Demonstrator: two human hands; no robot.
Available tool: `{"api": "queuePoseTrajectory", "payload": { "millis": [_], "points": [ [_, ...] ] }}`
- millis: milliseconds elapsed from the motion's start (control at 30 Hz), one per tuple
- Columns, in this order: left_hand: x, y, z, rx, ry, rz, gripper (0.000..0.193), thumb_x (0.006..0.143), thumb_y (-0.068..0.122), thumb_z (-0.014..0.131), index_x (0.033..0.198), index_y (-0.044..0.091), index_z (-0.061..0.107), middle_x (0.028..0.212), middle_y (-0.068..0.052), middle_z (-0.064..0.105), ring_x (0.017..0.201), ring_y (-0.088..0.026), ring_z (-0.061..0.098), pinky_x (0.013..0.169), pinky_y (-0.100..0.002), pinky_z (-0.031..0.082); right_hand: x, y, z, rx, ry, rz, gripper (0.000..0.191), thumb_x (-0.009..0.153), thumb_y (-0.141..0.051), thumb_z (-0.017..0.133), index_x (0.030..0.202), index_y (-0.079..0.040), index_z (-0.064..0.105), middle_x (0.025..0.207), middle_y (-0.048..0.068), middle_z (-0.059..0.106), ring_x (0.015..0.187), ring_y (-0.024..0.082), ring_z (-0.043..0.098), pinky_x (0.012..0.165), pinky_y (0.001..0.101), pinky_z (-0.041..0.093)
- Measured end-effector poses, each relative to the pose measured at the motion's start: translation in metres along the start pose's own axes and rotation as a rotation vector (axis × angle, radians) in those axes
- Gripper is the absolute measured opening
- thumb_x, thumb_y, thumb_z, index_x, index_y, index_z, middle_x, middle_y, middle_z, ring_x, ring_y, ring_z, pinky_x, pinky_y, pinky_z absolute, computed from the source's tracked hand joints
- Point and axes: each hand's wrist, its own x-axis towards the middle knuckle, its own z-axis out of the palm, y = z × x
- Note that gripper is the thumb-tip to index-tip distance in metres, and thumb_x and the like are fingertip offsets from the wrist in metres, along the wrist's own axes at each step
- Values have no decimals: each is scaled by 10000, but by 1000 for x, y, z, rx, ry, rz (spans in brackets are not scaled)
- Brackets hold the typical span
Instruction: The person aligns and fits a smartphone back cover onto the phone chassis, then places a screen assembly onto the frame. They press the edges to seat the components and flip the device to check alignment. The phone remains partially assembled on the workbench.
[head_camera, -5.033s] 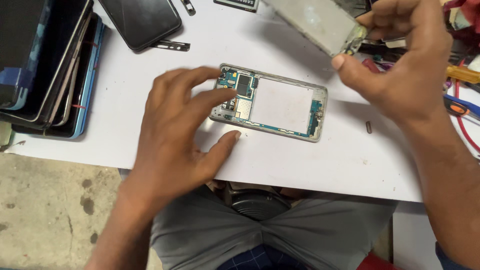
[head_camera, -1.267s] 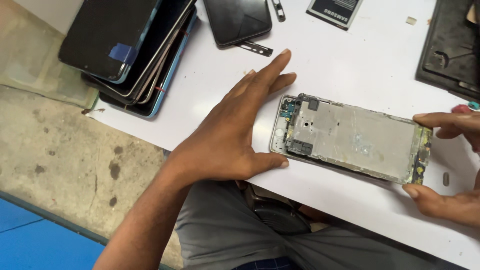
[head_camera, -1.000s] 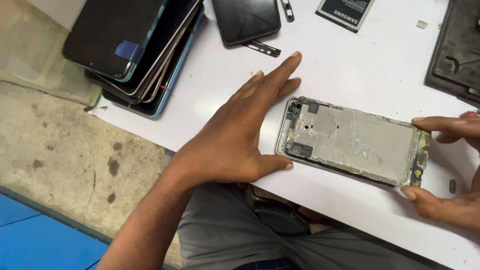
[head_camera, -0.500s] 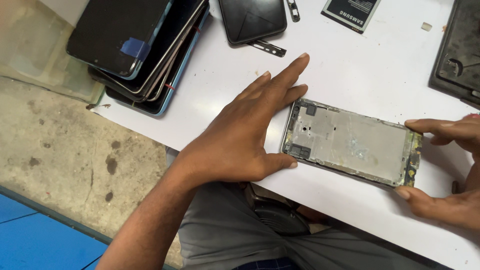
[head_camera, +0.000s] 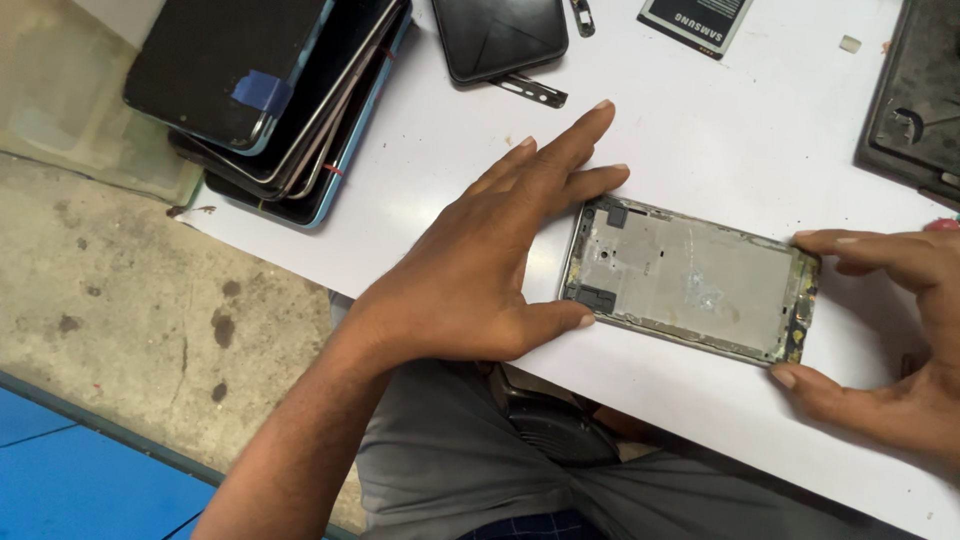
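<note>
right hand (head_camera: 900, 330) cut off at 3 o'clock edge. dark tray (head_camera: 915, 95) clipped at 2 o'clock corner. Battery (head_camera: 695, 20) cropped at 12 o'clock edge.

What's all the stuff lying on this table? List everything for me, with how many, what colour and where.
phone frame: one, grey metal, lying flat near the table's front edge, between both hands
stack of phones: several, black and blue, far left corner
dark phone: one, black, top middle
thin metal strip: one, dark, just below the dark phone
battery: one, dark with white, top
dark tray: one, far right
table: one, white
left hand: touching the frame's left end
right hand: fingers at the frame's right end
</note>
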Motion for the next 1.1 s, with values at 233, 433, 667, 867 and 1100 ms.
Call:
{"api": "queuePoseTrajectory", "payload": {
  "millis": [233, 433, 667, 867, 1100],
  "points": [
    [-1, 4, 1, -28, 13, 34, 1112, 786, 189, 803, 1625, 128, 76, 1520, -156, 586, 1538, -321, 411, 1330, -571, 118, -2, -2, -11, 0, 5, -31, 971, 552, -268, 926, 1373, 8, 488, 1369, 207, 633, 1221, 292, 619, 1060, 422, 515],
    [-1, 7, 6, -16, 10, -20, 1015, 891, 162, 748, 1671, 137, 100, 1556, -140, 611, 1593, -319, 411, 1374, -556, 134, -8, 9, -12, 21, 24, -90, 917, 560, -275, 906, 1341, 0, 512, 1337, 183, 646, 1231, 287, 597, 1069, 439, 435],
    [1, 12, 8, -21, 28, 6, 994, 847, 154, 745, 1616, 155, 114, 1483, -145, 619, 1519, -334, 422, 1316, -564, 145, -16, 10, -8, 18, 34, -85, 923, 570, -296, 915, 1357, -11, 527, 1334, 172, 656, 1253, 280, 586, 1061, 412, 456],
    [-1, 14, 10, 15, -2, -9, 1002, 832, 136, 739, 1637, 185, 145, 1427, -69, 707, 1540, -310, 449, 1340, -589, 120, -19, 6, -8, 10, 31, -65, 923, 566, -303, 918, 1357, -14, 539, 1322, 166, 662, 1241, 278, 600, 1065, 418, 457],
    [-11, 15, 6, -76, 101, 25, 868, 899, 118, 737, 1635, 164, 279, 1345, -36, 735, 1468, -262, 587, 1340, -539, 349, -16, -1, -8, -57, 25, -88, 997, 496, -350, 921, 1333, 1, 509, 1343, 211, 641, 1238, 305, 612, 1124, 521, 411]
  ]
}}
